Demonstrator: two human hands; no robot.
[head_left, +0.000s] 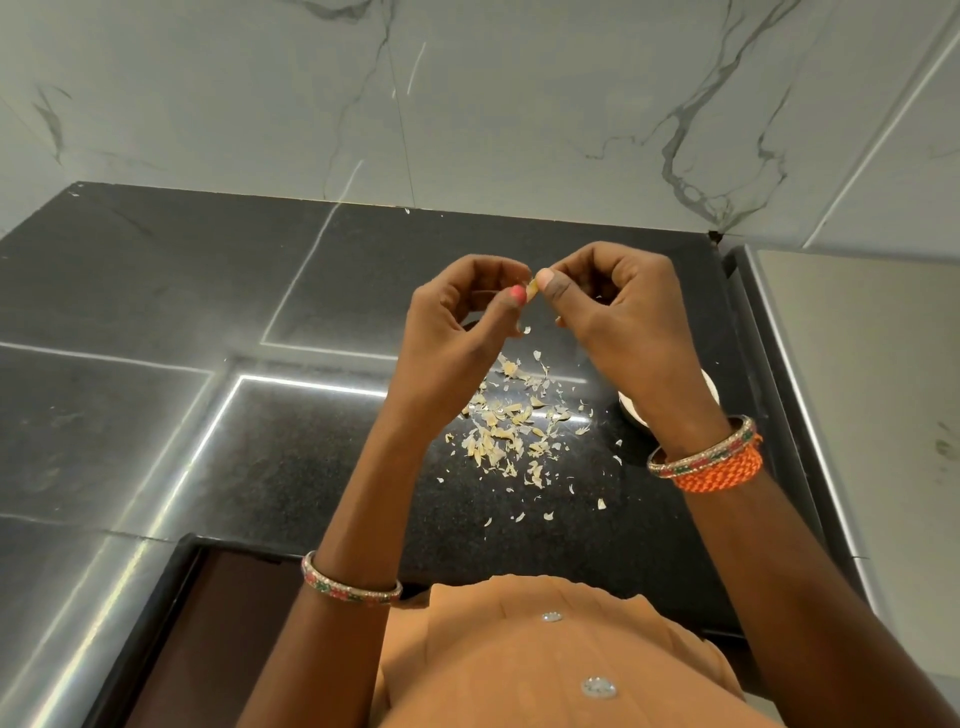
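Observation:
Both hands are raised above a black granite counter (311, 457). My left hand (457, 322) and my right hand (618, 312) meet at their fingertips and together pinch a small pale garlic clove (533, 289). Most of the clove is hidden by the thumbs and fingers. Below the hands, a scatter of dry, pale peel flakes (514, 431) lies on the counter.
A white bowl (631, 408) stands on the counter at the right, mostly hidden behind my right wrist. A marble-look tiled wall (467, 104) rises behind the counter. A pale appliance side (872, 389) borders the counter on the right. The counter's front edge (171, 561) runs below.

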